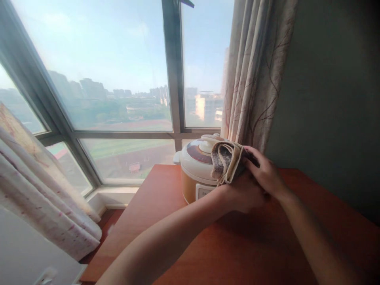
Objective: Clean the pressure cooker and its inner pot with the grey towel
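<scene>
A folded brown-and-grey cloth (228, 160), with a pale tan edge and a rolled end, is between my hands above the right side of a rice cooker. My right hand (266, 173) grips its right end, thumb and fingers closed about it. Against the underside and near side of the cloth, my left hand (245, 194) is closed, its fingers mostly hidden. The white and tan rice cooker (190, 178) stands upright on the table with its lid down. Cloth and left forearm cover part of its front panel; I cannot tell whether the cloth touches the cooker.
The reddish-brown wooden table (142, 221) extends beneath the cooker and my arms. Behind it is a large framed window (175, 79). A patterned curtain (255, 71) hangs at the right by a dark wall, and another curtain (41, 198) hangs at the left.
</scene>
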{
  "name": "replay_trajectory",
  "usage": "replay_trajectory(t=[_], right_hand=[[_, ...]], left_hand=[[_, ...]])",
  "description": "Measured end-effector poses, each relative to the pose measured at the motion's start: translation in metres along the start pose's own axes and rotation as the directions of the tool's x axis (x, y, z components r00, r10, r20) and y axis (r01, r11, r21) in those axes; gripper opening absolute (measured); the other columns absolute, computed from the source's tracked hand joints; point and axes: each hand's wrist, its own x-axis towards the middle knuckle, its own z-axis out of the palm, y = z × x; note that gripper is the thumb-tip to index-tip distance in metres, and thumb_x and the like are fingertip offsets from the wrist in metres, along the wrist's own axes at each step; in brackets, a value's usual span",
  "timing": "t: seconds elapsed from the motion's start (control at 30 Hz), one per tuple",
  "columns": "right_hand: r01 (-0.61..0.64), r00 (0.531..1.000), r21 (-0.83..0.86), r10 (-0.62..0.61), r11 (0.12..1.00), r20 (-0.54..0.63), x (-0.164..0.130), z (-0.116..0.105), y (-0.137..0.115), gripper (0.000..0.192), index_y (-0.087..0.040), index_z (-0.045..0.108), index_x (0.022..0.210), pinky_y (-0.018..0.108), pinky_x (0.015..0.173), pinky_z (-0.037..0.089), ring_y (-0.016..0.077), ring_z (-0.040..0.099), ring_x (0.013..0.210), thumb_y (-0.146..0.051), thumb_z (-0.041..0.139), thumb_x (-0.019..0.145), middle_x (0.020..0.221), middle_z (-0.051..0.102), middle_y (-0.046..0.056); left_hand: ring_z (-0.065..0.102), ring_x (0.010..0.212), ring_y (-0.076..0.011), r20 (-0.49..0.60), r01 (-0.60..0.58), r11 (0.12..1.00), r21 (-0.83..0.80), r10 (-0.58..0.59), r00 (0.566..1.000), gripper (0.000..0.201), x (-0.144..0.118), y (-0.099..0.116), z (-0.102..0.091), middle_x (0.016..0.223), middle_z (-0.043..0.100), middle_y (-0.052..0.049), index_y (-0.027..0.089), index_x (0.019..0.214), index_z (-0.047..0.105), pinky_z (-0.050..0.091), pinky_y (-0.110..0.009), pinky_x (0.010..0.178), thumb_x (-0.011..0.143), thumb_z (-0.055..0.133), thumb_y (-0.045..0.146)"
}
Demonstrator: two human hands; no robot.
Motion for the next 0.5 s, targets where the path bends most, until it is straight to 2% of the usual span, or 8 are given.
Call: replay_trajectory(t=[0.1, 0.17, 0.2, 0.23, 0.27, 0.33, 0.43, 0.5], right_hand=[[0.052, 0.999, 0.009, -0.052, 0.999, 0.015, -0.004, 0.009, 0.007, 0.050, -0.024, 0.051, 0.139, 0.049, 0.116, 0.036, 0.0276, 0.051, 0.134, -0.048, 0.052, 0.094, 0.143, 0.057, 0.010], [0.109, 0.994, -0.013, -0.109, 0.994, -0.030, -0.007, 0.018, 0.011, 0.053, -0.024, 0.046, 0.143, 0.050, 0.118, 0.033, 0.0273, 0.047, 0.138, -0.047, 0.049, 0.096, 0.147, 0.052, 0.011], [0.138, 0.988, -0.039, -0.140, 0.990, -0.065, -0.009, 0.023, 0.012, 0.053, -0.024, 0.044, 0.145, 0.051, 0.119, 0.031, 0.0274, 0.043, 0.141, -0.046, 0.047, 0.097, 0.150, 0.049, 0.011], [0.162, 0.980, -0.079, -0.170, 0.984, -0.102, -0.011, 0.028, 0.012, 0.052, -0.024, 0.043, 0.145, 0.053, 0.120, 0.029, 0.0279, 0.038, 0.144, -0.044, 0.045, 0.098, 0.152, 0.045, 0.012], [0.178, 0.970, -0.131, -0.196, 0.975, -0.143, -0.013, 0.033, 0.010, 0.050, -0.025, 0.044, 0.145, 0.055, 0.120, 0.028, 0.0288, 0.034, 0.146, -0.043, 0.044, 0.098, 0.155, 0.041, 0.012], [0.187, 0.945, -0.244, -0.242, 0.952, -0.219, -0.017, 0.042, 0.005, 0.045, -0.025, 0.049, 0.141, 0.058, 0.119, 0.028, 0.0316, 0.032, 0.146, -0.039, 0.043, 0.099, 0.154, 0.039, 0.012], [0.208, 0.932, -0.331, -0.289, 0.920, -0.219, -0.022, 0.051, -0.007, 0.045, -0.027, 0.049, 0.143, 0.057, 0.114, 0.034, 0.0325, 0.042, 0.137, -0.034, 0.040, 0.100, 0.141, 0.049, 0.013], [0.243, 0.938, -0.347, -0.310, 0.906, -0.153, -0.027, 0.054, -0.012, 0.053, -0.029, 0.035, 0.153, 0.057, 0.114, 0.032, 0.0322, 0.043, 0.136, -0.033, 0.038, 0.100, 0.141, 0.052, 0.012]], left_hand=[[0.065, 0.100, -0.0232, -0.103, -0.041, 0.987, -0.155, 0.025, 0.994, 0.026, -0.028, 0.004, -0.014, 0.106, 0.075, -0.006, 0.023, 0.093, 0.073, 0.046, -0.042, 0.099, 0.094, 0.047, 0.020], [0.067, 0.091, -0.0185, -0.182, 0.074, 0.955, -0.288, -0.130, 0.975, 0.029, -0.053, 0.004, -0.018, 0.099, 0.075, -0.005, 0.023, 0.092, 0.072, 0.051, -0.031, 0.086, 0.097, 0.043, 0.024], [0.068, 0.090, -0.0183, -0.236, 0.172, 0.917, -0.360, -0.268, 0.934, 0.027, -0.066, 0.001, -0.018, 0.100, 0.075, -0.005, 0.023, 0.097, 0.072, 0.052, -0.031, 0.083, 0.095, 0.045, 0.025], [0.068, 0.088, -0.0188, -0.314, 0.255, 0.865, -0.433, -0.410, 0.857, 0.025, -0.080, -0.004, -0.017, 0.101, 0.075, -0.005, 0.023, 0.101, 0.071, 0.053, -0.031, 0.081, 0.094, 0.047, 0.024], [0.068, 0.087, -0.0197, -0.400, 0.322, 0.798, -0.509, -0.550, 0.733, 0.024, -0.094, -0.011, -0.013, 0.100, 0.075, -0.006, 0.022, 0.102, 0.071, 0.054, -0.033, 0.081, 0.092, 0.049, 0.022], [0.068, 0.094, -0.0241, -0.441, 0.455, 0.621, -0.638, -0.779, 0.446, 0.023, -0.121, -0.032, -0.004, 0.101, 0.074, -0.007, 0.023, 0.102, 0.071, 0.053, -0.038, 0.088, 0.090, 0.052, 0.021], [0.061, 0.111, -0.0305, -0.362, 0.568, 0.308, -0.764, -0.932, 0.019, 0.022, -0.156, -0.071, 0.017, 0.111, 0.071, -0.008, 0.024, 0.103, 0.071, 0.043, -0.046, 0.103, 0.085, 0.059, 0.022], [0.057, 0.116, -0.0331, -0.229, 0.527, 0.127, -0.840, -0.964, -0.134, 0.028, -0.173, -0.094, 0.034, 0.118, 0.067, -0.010, 0.022, 0.106, 0.069, 0.037, -0.046, 0.107, 0.078, 0.066, 0.023]])
